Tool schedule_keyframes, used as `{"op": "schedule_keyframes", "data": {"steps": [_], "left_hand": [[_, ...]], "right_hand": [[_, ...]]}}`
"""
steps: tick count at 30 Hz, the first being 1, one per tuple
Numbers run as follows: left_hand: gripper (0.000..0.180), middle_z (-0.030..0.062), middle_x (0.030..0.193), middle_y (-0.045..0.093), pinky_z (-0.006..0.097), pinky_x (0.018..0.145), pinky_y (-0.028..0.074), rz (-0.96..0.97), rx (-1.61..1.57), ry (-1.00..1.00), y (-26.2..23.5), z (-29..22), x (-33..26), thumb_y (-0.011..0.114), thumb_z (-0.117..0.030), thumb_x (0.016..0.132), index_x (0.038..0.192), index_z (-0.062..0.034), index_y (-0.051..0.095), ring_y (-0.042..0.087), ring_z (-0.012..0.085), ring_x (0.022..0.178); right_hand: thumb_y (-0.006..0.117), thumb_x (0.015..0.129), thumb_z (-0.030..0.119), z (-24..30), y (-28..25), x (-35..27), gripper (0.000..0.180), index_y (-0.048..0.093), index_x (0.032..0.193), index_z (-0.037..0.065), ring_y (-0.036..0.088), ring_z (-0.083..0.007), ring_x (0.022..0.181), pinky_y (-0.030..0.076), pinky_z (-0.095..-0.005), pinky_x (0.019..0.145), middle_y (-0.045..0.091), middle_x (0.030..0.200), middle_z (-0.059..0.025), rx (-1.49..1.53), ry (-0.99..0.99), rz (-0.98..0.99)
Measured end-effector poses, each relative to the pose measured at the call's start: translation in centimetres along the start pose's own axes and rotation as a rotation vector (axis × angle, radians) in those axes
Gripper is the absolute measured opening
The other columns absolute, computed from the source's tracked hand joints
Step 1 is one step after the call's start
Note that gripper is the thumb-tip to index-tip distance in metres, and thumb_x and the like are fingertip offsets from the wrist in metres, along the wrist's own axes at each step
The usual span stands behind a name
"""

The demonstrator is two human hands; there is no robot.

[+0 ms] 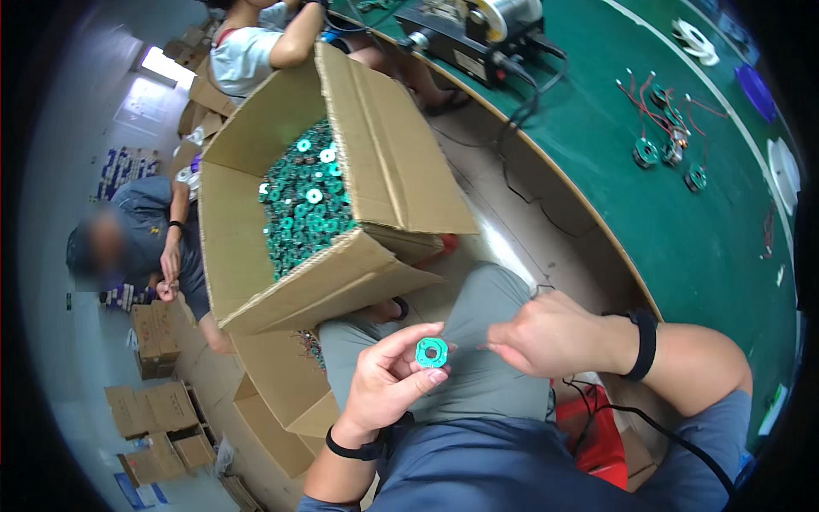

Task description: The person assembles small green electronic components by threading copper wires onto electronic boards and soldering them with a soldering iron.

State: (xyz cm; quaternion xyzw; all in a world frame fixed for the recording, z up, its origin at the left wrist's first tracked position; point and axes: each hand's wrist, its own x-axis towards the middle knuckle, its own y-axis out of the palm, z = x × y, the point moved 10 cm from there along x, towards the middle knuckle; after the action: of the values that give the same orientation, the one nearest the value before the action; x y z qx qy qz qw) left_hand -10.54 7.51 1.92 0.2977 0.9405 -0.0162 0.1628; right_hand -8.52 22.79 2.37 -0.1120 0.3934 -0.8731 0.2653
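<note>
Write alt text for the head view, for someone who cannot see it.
A person's left hand holds a small green ring-shaped part above grey trousers, the right hand apart from it, fingers curled. Beyond, an open cardboard box holds heaped green pieces; a green workbench stretches along the right.

A small, bright green part, roughly round with a dark opening at its centre, was gripped in the left hand. Its holed face was turned upward, near edge at that hand's thumb tip.
</note>
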Motion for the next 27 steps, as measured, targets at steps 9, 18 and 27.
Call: {"op": "schedule_keyframes", "data": {"steps": [9,18,27], "left_hand": [[0.046,0.0101,0.119,0.060,0.028,0.090,0.050,-0.091,0.299,0.291,-6.3,-7.1,-1.8,0.074,0.007,0.081,0.125,0.0030,0.063,0.060,0.0140,0.104],[0.038,0.0054,0.115,0.064,0.028,0.089,0.055,-0.290,0.219,0.198,-20.1,-16.6,1.9,0.061,-0.006,0.097,0.134,0.0010,0.056,0.065,0.0135,0.099],[0.034,0.0041,0.104,0.071,0.026,0.079,0.055,-0.269,0.720,-0.051,-26.8,-10.0,13.3,0.074,-0.010,0.089,0.121,-0.0006,0.066,0.066,0.0102,0.090]], "right_hand": [[0.055,0.096,0.022,-1.3,0.3,0.1,0.020,0.066,0.085,0.010,0.064,-0.0384,0.059,0.052,-0.0493,0.058,0.063,0.063,-0.0158,0.193,0.067,0.027],[0.059,0.093,0.019,-1.0,-0.1,-0.3,0.013,0.069,0.086,0.015,0.062,-0.0366,0.056,0.052,-0.0469,0.053,0.060,0.060,-0.0136,0.263,0.082,0.028],[0.062,0.091,0.014,-1.2,-0.9,0.9,0.013,0.075,0.090,0.011,0.066,-0.0263,0.055,0.054,-0.0350,0.051,0.068,0.067,-0.0077,0.364,0.123,0.086]]}}
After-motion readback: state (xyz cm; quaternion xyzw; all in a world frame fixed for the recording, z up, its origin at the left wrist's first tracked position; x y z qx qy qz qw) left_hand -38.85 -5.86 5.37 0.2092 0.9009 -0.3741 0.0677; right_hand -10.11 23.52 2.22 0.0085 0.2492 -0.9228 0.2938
